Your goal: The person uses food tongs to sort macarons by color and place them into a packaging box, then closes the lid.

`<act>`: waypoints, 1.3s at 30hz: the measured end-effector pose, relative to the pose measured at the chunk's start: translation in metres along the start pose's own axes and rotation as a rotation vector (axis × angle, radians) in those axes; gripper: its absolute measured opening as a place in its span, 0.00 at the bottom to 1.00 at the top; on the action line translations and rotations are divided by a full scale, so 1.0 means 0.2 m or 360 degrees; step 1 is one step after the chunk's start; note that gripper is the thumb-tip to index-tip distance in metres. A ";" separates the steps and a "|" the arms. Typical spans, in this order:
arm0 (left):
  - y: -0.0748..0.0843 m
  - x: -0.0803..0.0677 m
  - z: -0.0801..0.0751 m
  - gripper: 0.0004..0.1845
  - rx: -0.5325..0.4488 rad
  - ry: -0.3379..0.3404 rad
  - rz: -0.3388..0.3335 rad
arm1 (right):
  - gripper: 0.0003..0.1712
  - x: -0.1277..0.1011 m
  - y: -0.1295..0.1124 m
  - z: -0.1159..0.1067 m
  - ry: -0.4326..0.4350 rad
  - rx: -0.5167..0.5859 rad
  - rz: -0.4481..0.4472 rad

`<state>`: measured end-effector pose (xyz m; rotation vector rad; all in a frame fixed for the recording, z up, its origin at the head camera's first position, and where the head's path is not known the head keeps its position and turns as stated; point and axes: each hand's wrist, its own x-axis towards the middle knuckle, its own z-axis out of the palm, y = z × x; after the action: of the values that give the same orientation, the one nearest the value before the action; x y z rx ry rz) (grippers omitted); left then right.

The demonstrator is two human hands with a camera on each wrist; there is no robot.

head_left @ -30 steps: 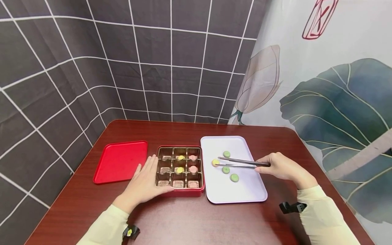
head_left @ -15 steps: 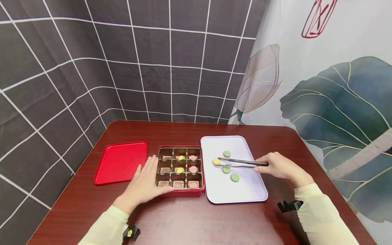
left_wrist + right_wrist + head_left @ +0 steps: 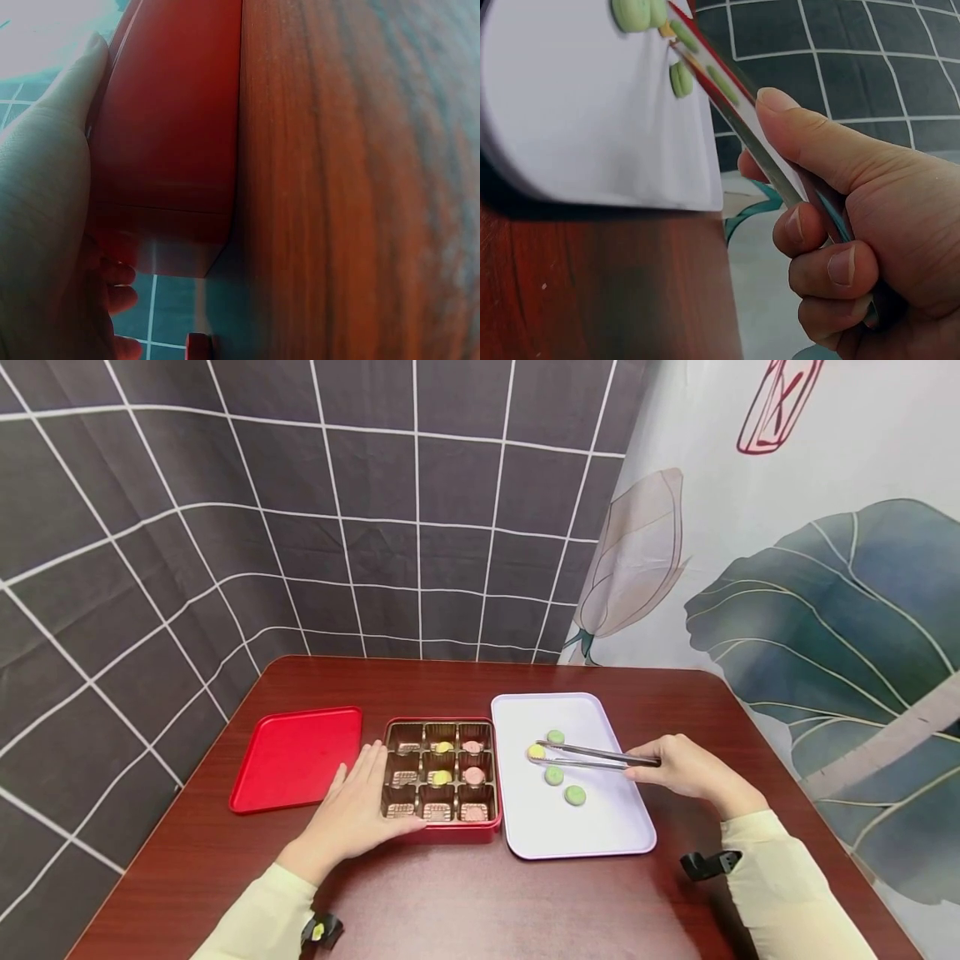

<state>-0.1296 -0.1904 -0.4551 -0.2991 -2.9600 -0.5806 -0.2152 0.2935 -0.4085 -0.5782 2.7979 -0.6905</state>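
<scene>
My right hand (image 3: 686, 768) grips metal tongs (image 3: 592, 757) over the white tray (image 3: 592, 835); the tong tips pinch a yellow round sweet (image 3: 536, 752). In the right wrist view the fingers (image 3: 821, 251) curl round the tongs (image 3: 739, 127). Three green sweets (image 3: 554, 775) lie on the tray beside the tips. My left hand (image 3: 352, 810) rests flat against the left side of the red box (image 3: 450, 829), fingers straight. The box's brown insert (image 3: 441, 768) holds two yellow and two pink sweets. The left wrist view shows the palm (image 3: 45, 187) against the red box wall (image 3: 172, 127).
The red lid (image 3: 296, 757) lies left of the box on the dark wooden table (image 3: 480, 902). A dark grid-patterned curtain hangs behind and to the left; a leaf-printed curtain stands close on the right. The tray's front edge lies near the table's middle.
The tongs have shifted slightly right and away with the yellow sweet held in their tips. The left hand has stayed put.
</scene>
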 end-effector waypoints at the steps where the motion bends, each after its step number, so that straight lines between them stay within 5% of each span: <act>1: 0.00 0.00 0.00 0.67 0.0001 -0.0006 -0.0004 | 0.19 0.00 0.01 0.00 0.0006 0.0002 -0.0001; 39: 0.00 0.00 0.00 0.67 0.0024 -0.0016 0.0003 | 0.18 -0.02 0.11 0.07 0.0044 0.0095 -0.0050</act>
<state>-0.1297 -0.1901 -0.4544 -0.3039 -2.9718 -0.5580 -0.2142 0.3073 -0.4314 -0.6071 2.7883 -0.7917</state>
